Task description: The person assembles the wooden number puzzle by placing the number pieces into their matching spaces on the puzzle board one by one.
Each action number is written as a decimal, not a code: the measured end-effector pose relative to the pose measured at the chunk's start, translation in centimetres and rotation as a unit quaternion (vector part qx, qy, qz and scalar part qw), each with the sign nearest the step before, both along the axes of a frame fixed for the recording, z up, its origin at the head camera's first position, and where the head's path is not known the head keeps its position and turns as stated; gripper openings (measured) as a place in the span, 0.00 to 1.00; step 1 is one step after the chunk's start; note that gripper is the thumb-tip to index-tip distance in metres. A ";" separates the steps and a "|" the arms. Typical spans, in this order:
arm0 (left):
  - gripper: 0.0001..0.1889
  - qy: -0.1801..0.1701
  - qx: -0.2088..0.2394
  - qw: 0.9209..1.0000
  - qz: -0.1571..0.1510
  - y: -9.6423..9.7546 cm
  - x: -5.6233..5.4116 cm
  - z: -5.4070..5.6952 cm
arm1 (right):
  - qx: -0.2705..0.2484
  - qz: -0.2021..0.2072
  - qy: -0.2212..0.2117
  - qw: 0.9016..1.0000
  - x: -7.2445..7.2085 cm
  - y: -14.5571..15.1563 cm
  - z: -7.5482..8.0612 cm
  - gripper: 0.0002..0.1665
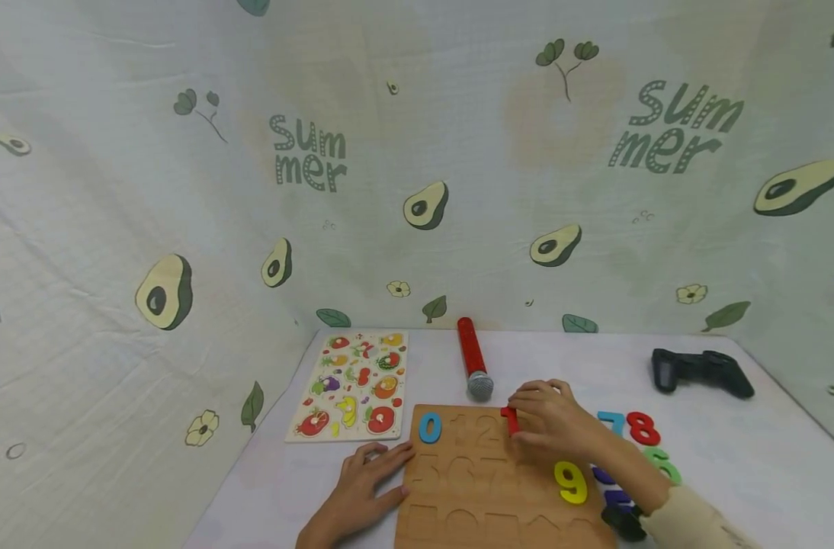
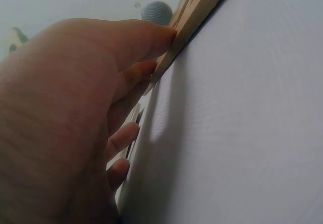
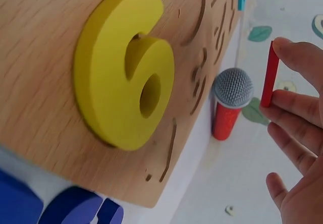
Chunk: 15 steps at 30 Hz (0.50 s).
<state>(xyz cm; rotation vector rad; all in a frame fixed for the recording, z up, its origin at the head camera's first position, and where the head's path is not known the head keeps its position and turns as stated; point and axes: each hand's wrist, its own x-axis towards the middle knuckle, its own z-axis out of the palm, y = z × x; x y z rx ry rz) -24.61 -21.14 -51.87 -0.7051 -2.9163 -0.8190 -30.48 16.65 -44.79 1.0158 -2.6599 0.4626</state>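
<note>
Red numeral 1 was pinched at opposite ends by the right hand, over the 12 o'clock part of the wooden number board. Judged light, stiff, smooth; best gripped by its edges. The board's 9 o'clock edge was touched by the left hand, nothing grasped. Room was judged tighter toward the microphone at 11, freer over recesses at 7.
</note>
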 end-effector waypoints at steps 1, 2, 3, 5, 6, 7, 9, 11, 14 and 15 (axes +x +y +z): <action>0.28 0.000 -0.001 1.000 0.000 0.0 0.0 0.0 | 0.001 0.002 0.001 1.000 0.0 -0.2 0.0 0.26; 0.28 0.000 -0.002 1.000 0.001 0.0 0.0 -0.1 | 0.000 0.004 0.001 1.000 -0.1 -0.3 -0.1 0.26; 0.28 -0.001 -0.003 1.000 0.001 0.0 0.0 -0.1 | 0.001 0.004 0.000 1.000 -0.1 -0.5 -0.1 0.26; 0.28 0.000 -0.004 1.000 0.001 0.0 0.0 -0.1 | 0.004 0.005 -0.001 1.000 -0.2 -0.8 -0.2 0.26; 0.28 0.000 -0.004 1.000 0.001 0.0 -0.1 -0.2 | 0.006 0.006 -0.003 1.000 -0.3 -1.0 -0.2 0.27; 0.28 0.000 -0.005 1.000 0.001 -0.1 -0.1 -0.2 | 0.005 0.008 -0.005 1.000 -0.3 -1.2 -0.3 0.26; 0.29 -0.001 -0.005 1.000 0.002 -0.1 0.0 -0.1 | 0.005 0.011 -0.009 1.000 -0.4 -1.5 -0.4 0.26; 0.29 -0.002 -0.006 1.000 0.004 -0.1 0.0 -0.1 | 0.004 0.017 -0.011 1.000 -0.5 -1.8 -0.5 0.26; 0.28 -0.004 -0.008 1.000 0.004 -0.1 0.0 -0.1 | 0.005 0.023 -0.010 1.000 -0.6 -2.3 -0.6 0.26; 0.28 -0.003 -0.008 1.000 0.003 -0.1 -0.1 -0.1 | 0.006 0.022 -0.009 1.000 -0.6 -2.4 -0.6 0.26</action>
